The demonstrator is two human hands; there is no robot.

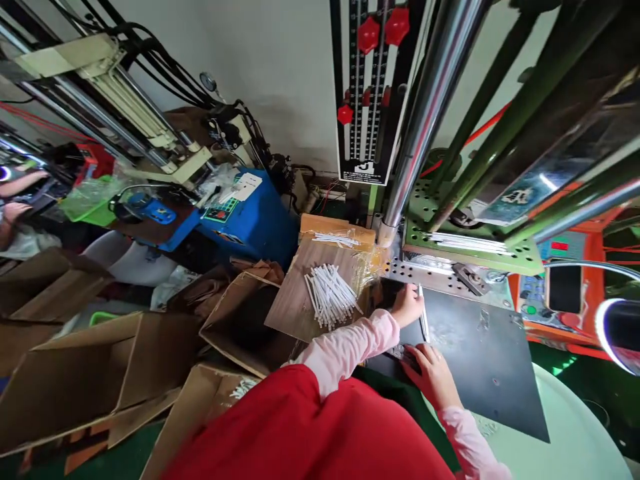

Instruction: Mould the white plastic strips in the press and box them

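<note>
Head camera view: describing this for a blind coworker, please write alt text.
A person's left hand holds a thin white stick above a black board, the right hand resting on the board. Beside them, a pile of white sticks lies on a wooden board near a machine's chrome column.

Left hand (407,305) hides part of a white stick (424,319), so grip unclear. By right hand (431,377) there's a small grey bit (403,353), too small to identify. Red apron (300,427) is blurred and covers the near edge of the black board (480,353). Co-worker's arm (20,183) cut off by left edge, rest of that person out of frame. Ring lamp (617,330) cut off at right edge
</note>
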